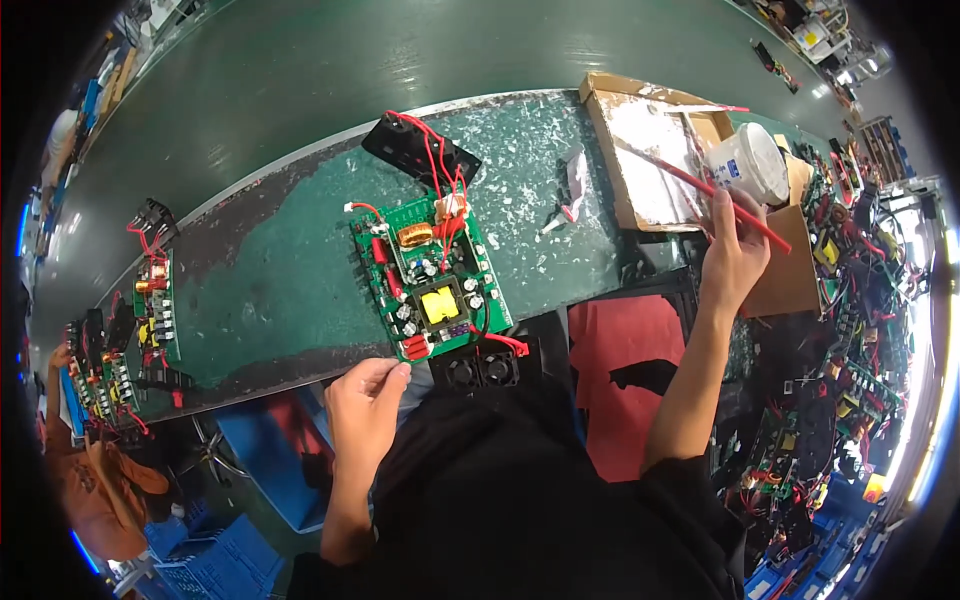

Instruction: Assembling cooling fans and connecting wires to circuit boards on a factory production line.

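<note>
A green circuit board (pixel 432 278) with a yellow part, a copper coil and red wires lies on the green belt in front of me. My left hand (pixel 362 400) rests at the board's near left corner, fingers curled, thumb and forefinger pinched close to its edge. My right hand (pixel 733 252) is raised to the right and grips a long red stick (pixel 712 190) like a pen. The stick's far end reaches over a cardboard tray (pixel 640 160) smeared with white paste. A black panel (pixel 420 148) hangs on the board's red wires.
A white tub (pixel 750 162) stands by the cardboard tray. More green boards (pixel 152 300) lie along the belt to the left. A heap of boards and wires (pixel 850 330) fills the right side. Two small black fans (pixel 480 370) sit at the near edge. Blue crates (pixel 215 560) are below.
</note>
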Motion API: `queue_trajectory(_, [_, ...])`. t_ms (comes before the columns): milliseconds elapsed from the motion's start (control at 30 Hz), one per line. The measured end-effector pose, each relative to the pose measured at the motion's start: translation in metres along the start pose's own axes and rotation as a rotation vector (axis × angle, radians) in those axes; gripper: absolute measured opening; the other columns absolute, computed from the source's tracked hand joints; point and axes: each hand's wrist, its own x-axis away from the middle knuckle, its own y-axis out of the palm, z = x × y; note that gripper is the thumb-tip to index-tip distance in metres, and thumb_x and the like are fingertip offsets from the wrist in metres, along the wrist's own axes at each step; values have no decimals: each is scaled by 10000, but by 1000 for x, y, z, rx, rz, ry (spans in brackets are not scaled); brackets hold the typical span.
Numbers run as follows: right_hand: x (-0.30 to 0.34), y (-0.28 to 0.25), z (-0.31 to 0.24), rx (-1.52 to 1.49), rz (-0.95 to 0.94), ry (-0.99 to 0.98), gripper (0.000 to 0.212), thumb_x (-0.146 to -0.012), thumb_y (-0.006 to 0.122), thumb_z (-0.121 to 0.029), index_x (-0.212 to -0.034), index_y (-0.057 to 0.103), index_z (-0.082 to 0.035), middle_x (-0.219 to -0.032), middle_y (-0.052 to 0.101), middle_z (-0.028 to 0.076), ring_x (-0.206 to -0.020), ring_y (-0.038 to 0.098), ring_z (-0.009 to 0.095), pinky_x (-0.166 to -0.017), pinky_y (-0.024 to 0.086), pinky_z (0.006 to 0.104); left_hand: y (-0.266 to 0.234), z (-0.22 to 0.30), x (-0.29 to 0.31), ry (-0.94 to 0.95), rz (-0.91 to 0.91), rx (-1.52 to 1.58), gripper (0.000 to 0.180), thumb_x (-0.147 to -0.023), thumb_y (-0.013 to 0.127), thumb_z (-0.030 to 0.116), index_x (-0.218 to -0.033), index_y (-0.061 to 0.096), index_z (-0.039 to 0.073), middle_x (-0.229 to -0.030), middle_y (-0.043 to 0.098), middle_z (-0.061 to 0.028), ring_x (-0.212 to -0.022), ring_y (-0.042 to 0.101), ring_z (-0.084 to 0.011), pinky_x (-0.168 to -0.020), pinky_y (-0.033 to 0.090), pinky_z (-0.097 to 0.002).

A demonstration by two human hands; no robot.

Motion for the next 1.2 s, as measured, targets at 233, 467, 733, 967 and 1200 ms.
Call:
queue_trajectory(233, [7,-11,-7,203,-25,-150,154,-954,674,-99,-1014,659,42,-912,677,62,-848,616,72,-751,505,219,1,5,1,-34,27,136,141,-903,689,71,-905,697,-70,-757,706,-65,-694,641,-83,-652,499,-231])
queue_trajectory(467, [20,-7,-11,342,32,-240,166,-967,651,-83,-1009,650,78,-935,700,119,-836,660,142,-754,553,257,0,18,2,-98,100,-57,188,-898,713,132,-873,703,-55,-742,724,-89,-680,659,-88,-644,507,-244])
queue_trajectory(733, [112,-19,-21,-224,-252,-24,156,-934,615,-51,-1034,551,50,-976,658,217,-810,668,247,-727,587,327,-9,17,-4,-152,15,-47,210,-882,731,163,-830,717,-40,-716,719,-81,-649,649,-82,-613,494,-244])
queue_trajectory(967, [135,2,-12,-348,-266,183,156,-927,648,-47,-1011,553,44,-987,658,209,-806,674,235,-745,592,330,-19,31,-12,-217,-83,-46,185,-875,726,113,-814,698,-59,-715,706,-100,-628,640,-111,-601,498,-241])
queue_trajectory(1200, [137,11,-10,-376,-314,214,134,-926,636,-9,-1018,551,38,-994,659,192,-842,685,251,-760,602,343,-20,28,-15,-242,-97,-33,208,-866,737,140,-809,704,-57,-709,710,-108,-621,644,-111,-592,498,-240])
